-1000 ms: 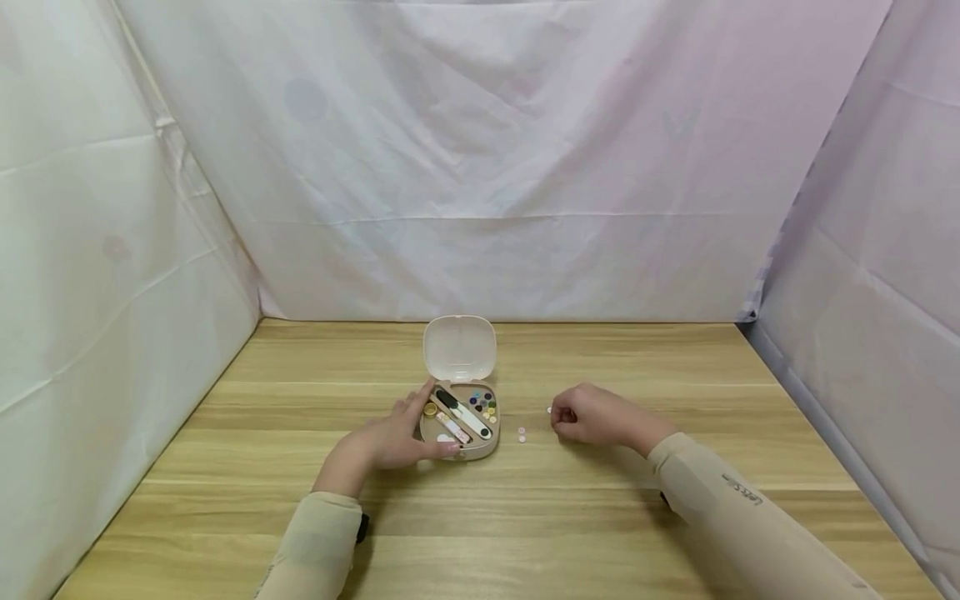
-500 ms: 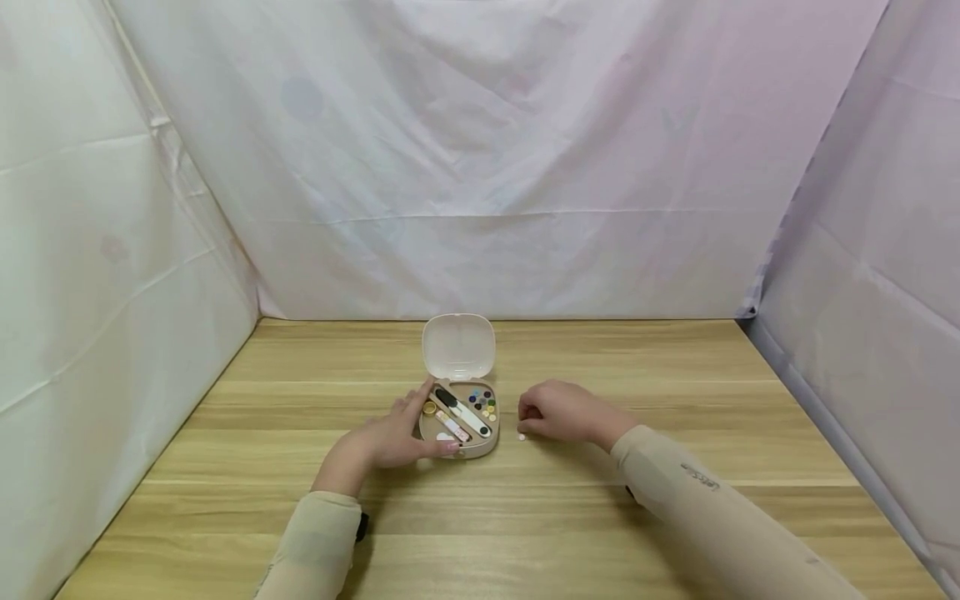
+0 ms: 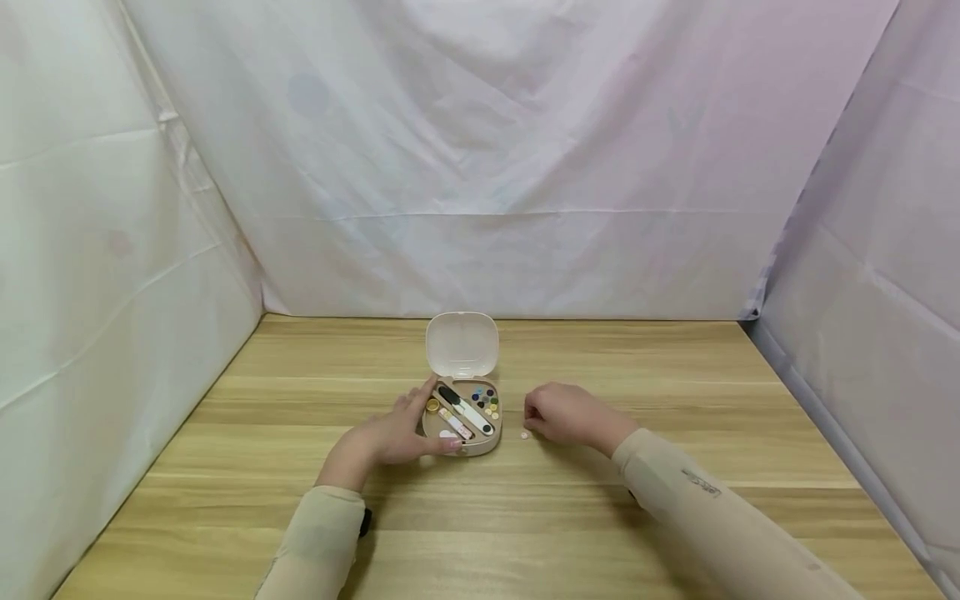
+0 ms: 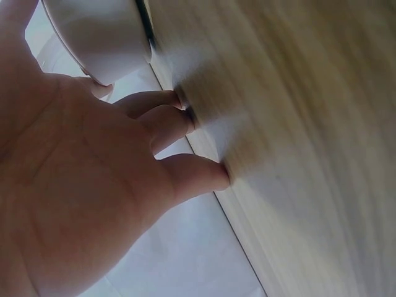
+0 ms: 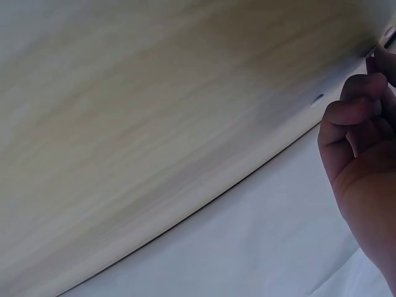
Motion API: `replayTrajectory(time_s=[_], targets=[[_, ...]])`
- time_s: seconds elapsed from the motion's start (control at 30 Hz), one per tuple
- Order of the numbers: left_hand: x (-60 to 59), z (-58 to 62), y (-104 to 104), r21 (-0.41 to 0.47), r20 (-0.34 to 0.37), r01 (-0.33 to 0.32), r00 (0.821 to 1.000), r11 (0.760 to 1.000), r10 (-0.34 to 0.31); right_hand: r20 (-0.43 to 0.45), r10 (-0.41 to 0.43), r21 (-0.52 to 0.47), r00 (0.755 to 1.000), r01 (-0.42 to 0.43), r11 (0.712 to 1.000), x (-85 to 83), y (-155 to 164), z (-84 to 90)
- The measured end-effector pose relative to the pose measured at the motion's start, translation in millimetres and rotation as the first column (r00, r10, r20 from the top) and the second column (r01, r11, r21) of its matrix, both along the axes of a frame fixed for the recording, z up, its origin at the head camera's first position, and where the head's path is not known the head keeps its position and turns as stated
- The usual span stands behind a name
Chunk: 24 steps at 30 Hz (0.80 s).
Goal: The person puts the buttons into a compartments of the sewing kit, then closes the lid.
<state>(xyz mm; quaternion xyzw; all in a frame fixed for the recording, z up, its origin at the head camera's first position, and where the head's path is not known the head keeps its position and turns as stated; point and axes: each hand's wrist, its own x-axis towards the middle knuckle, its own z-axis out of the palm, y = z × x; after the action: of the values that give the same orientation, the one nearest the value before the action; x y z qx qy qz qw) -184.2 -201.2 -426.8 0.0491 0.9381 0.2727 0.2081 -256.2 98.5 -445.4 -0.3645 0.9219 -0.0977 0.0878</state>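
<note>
The left grip (image 3: 388, 437) lies splayed, while the right grip (image 3: 567, 412) curls its fingers.

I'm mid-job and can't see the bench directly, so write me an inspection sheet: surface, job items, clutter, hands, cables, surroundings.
Surface: wood-grain table.
Job items: case, open with its lid raised; inside are coloured discs, a black-and-white tool, a gold round piece and a patterned strip. A small pale disc lies on the table between the case and the right hand.
Clutter: nothing seen.
Left hand: holds the case's left side, thumb at the front.
Right hand: fingers bent, low over the table; whether they pinch anything is unclear.
Cables: nothing seen.
Surroundings: creased pale sheets behind and on both sides.
</note>
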Motion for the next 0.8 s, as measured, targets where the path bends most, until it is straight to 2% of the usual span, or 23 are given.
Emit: replayTrajectory(time_s=[0.13, 0.2, 0.33, 0.43, 0.53, 0.63, 0.8], targets=[[0.4, 0.1, -0.3, 0.003, -0.013, 0.006, 1.0, 1.0, -0.006, -0.07, -0.017, 0.025, 0.997, 0.019, 1.0, 4.3, 13.4, 0.8], [0.6, -0.1, -0.9, 0.004, -0.015, 0.006, 1.0, 1.0, -0.006, -0.132, -0.007, 0.05, 0.991, 0.014, 0.999, 7.0, 20.7, 1.4], [1.0, -1.5, -0.4, 0.002, -0.019, 0.003, 1.0, 1.0, -0.003, -0.269, 0.063, 0.08, 0.961, -0.043, 0.996, 12.7, 32.6, -0.6], [0.9, -1.2, 0.1, -0.003, -0.014, 0.0, 1.0, 1.0, 0.0, -0.324, 0.11, 0.07, 0.94, -0.092, 0.993, 16.5, 38.7, -2.1], [0.9, -2.0, -0.2, -0.007, -0.009, 0.002, 1.0, 1.0, -0.002, -0.315, 0.136, 0.04, 0.939, -0.13, 0.991, 19.0, 43.8, -2.9], [0.8, -2.8, -0.5, -0.006, -0.008, 0.004, 1.0, 1.0, -0.004, -0.269, 0.137, -0.002, 0.954, -0.142, 0.99, 19.1, 47.7, -3.6], [1.0, -1.0, 0.2, -0.013, -0.006, 0.006, 1.0, 1.0, -0.006, -0.188, 0.066, -0.065, 0.98, -0.08, 0.995, 17.6, 54.1, -3.6]])
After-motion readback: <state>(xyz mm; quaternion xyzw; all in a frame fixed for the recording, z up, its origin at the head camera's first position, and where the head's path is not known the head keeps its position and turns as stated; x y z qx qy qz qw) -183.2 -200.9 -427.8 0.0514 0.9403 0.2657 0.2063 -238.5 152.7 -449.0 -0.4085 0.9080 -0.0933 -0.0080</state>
